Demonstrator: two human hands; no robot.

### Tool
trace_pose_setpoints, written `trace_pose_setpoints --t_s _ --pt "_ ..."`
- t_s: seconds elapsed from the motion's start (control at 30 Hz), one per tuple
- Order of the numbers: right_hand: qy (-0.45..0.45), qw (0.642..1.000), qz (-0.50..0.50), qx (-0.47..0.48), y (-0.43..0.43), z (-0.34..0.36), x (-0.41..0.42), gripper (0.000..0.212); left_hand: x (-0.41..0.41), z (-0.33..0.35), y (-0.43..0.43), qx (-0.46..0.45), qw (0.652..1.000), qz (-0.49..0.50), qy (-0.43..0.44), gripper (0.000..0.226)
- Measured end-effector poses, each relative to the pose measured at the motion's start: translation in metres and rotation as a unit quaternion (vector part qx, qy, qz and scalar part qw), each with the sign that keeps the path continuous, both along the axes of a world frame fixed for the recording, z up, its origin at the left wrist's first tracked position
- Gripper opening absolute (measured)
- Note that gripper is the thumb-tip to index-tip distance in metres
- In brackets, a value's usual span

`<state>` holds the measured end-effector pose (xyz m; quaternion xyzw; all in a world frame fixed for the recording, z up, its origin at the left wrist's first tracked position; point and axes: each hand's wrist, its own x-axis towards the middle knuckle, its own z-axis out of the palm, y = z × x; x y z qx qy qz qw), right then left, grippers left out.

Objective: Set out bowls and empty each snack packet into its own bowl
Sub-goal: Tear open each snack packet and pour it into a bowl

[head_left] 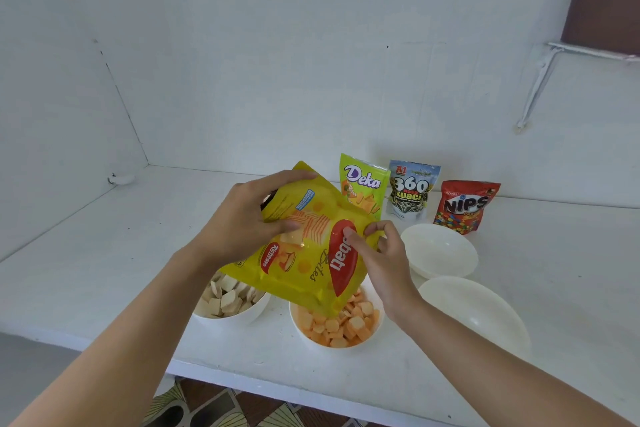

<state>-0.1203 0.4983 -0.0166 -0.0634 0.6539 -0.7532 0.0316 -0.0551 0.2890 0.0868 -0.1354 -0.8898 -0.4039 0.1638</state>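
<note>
Looking down from the head view, what does the left grip (pixel 242 218) have hold of? (A)

Its fingers curl over the raised end of the yellow packet (pixel 301 274) with the thumb laid across the printed front, so it is closed round that end. (B)

And the right grip (pixel 384 256)? (A)

Thumb and forefinger pinch the packet's right edge, just beside the red logo. The other fingers are loosely curled and hold nothing. (B)

Where is the packet itself? (A)

It is held in the air above the white table (pixel 104 253), tilted, with its low corner hanging just over the near bowl (pixel 313 343). That bowl holds orange pieces (pixel 343 322). I cannot tell whether the low end is open. (B)

Any other bowls? (A)

The left bowl (pixel 239 317) sits beside the near one, partly hidden behind the packet, and is filled with pale square pieces (pixel 225 298). To the right are the far empty bowl (pixel 440 250) and the nearer empty bowl (pixel 474 312), close together. (B)

And the remaining packets? (A)

Three stand upright in a row near the wall. The green Deka packet (pixel 363 187) is partly behind the yellow one, the 360 Kuaci packet (pixel 412 191) is in the middle, and the red Nips packet (pixel 464 206) is just beyond the far empty bowl. (B)
</note>
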Motion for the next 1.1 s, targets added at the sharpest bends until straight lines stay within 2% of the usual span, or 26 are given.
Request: trace_pose_setpoints --t_s 0.1,0.2,0.27,0.37,0.53,0.63,0.7,0.8,0.93,1.1 --pt "0.029 0.999 -0.011 -0.023 0.002 0.010 -0.004 0.037 0.002 -0.002 -0.003 0.037 0.999 0.020 0.020 0.063" --pt "0.055 0.998 -0.029 0.014 0.001 0.011 -0.004 0.047 0.005 -0.011 -0.003 0.101 0.994 0.032 0.024 0.061" --pt "0.040 0.998 -0.037 0.040 0.000 0.006 -0.004 0.055 0.006 -0.024 -0.001 0.157 0.985 0.064 0.020 0.056" --pt "-0.014 0.998 -0.021 0.058 0.003 -0.004 -0.002 0.062 0.007 -0.042 0.003 0.248 0.959 0.138 0.019 0.045" --pt "-0.067 0.996 0.018 0.048 0.001 -0.014 0.004 0.065 0.007 -0.061 0.004 0.355 0.909 0.218 0.016 0.044" --pt "-0.113 0.993 0.024 -0.003 0.004 -0.010 -0.001 0.065 0.008 -0.071 0.009 0.395 0.887 0.239 0.016 0.042" --pt "-0.138 0.986 0.063 -0.068 0.008 -0.006 -0.003 0.056 0.009 -0.078 0.011 0.416 0.874 0.251 0.014 0.041" --pt "-0.160 0.976 0.107 -0.107 0.010 -0.005 -0.005 0.045 0.008 -0.086 0.016 0.447 0.853 0.270 0.009 0.041" --pt "-0.171 0.968 0.119 -0.140 0.012 0.000 -0.007 0.047 0.007 -0.089 0.021 0.475 0.833 0.284 -0.012 0.051" --pt "-0.100 0.985 0.095 -0.104 0.016 0.011 -0.011 0.053 0.003 -0.089 0.013 0.506 0.819 0.259 -0.081 0.074"
